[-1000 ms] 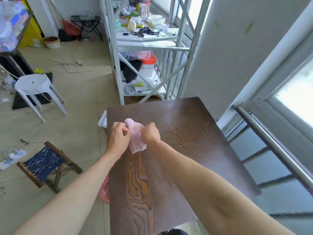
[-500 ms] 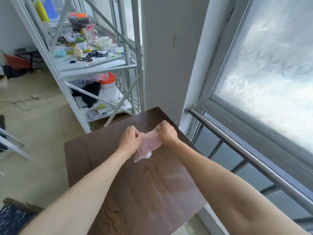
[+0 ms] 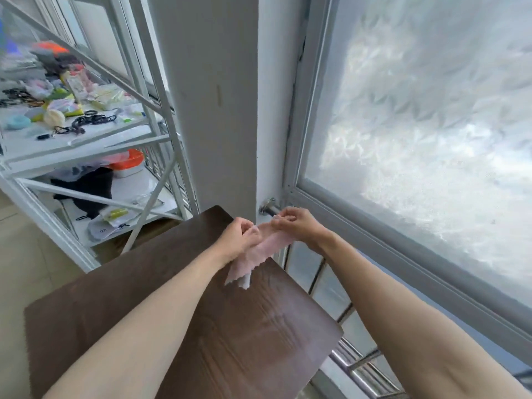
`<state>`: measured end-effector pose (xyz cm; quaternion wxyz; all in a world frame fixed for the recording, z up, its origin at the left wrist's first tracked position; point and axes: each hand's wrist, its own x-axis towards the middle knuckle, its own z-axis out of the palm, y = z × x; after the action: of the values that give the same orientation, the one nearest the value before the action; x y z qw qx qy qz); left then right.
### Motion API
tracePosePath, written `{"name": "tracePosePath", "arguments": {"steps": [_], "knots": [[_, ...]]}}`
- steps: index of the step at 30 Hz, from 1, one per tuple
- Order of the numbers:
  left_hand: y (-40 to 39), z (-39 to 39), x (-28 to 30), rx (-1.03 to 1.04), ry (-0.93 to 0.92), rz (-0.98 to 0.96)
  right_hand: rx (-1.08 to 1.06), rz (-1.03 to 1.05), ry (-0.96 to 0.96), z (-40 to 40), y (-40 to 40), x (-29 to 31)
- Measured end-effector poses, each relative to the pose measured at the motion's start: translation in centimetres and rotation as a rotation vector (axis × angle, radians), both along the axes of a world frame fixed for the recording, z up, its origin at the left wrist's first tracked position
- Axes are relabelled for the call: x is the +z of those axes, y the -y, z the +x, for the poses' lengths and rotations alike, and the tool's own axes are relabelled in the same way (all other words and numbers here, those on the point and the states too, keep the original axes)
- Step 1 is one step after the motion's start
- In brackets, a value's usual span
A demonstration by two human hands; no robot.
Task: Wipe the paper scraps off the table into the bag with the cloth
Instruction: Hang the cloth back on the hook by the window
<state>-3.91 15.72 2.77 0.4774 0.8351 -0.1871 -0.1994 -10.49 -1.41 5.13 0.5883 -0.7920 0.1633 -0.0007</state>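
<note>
- The left hand [image 3: 240, 239] and right hand [image 3: 293, 223] each pinch one end of the pink cloth [image 3: 259, 251], fingers curled shut on it, so it stretches between them as a loose band.
- The cloth is held above the far right corner of the table [image 3: 144, 283], its lower left end drooping toward the wood (whether it touches is hard to tell).
- Held by both ends like this, it looks as though it is being spread out or hung, not pressed down for wiping.
- The right hand sits just beside the end of the metal rail [image 3: 267, 210] under the window [image 3: 417, 125], so the rail may be where the cloth is headed; that is only a guess.
- No paper scraps show on the table, and no bag is in view, so the wiping seems done.
- To the far left stands a white shelf [image 3: 86, 145] crowded with small things, well apart from the hands.
</note>
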Motion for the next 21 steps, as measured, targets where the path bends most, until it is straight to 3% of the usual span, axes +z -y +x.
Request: {"name": "tracePosePath", "arguments": {"steps": [3, 5, 14, 18, 21], "knots": [[1.1, 1.0, -0.7, -0.092, -0.219, 0.04, -0.033, 0.035, 0.03, 0.0, 2.1, 0.4], [1.8, 1.5, -0.8, -0.162, -0.243, 0.079, -0.072, -0.06, 0.028, 0.3, 3.5, 0.5], [8.0, 3.8, -2.0, 0.022, -0.019, 0.122, -0.384, -0.649, -0.025, 1.3, 6.5, 0.4], [11.2, 4.2, -2.1, 0.134, 0.056, 0.102, -0.535, -0.705, 0.001, 1.7, 6.7, 0.1], [12.9, 4.9, -3.0, 0.167, 0.05, 0.09, -0.527, -0.652, 0.024, 2.2, 6.9, -0.7]]}}
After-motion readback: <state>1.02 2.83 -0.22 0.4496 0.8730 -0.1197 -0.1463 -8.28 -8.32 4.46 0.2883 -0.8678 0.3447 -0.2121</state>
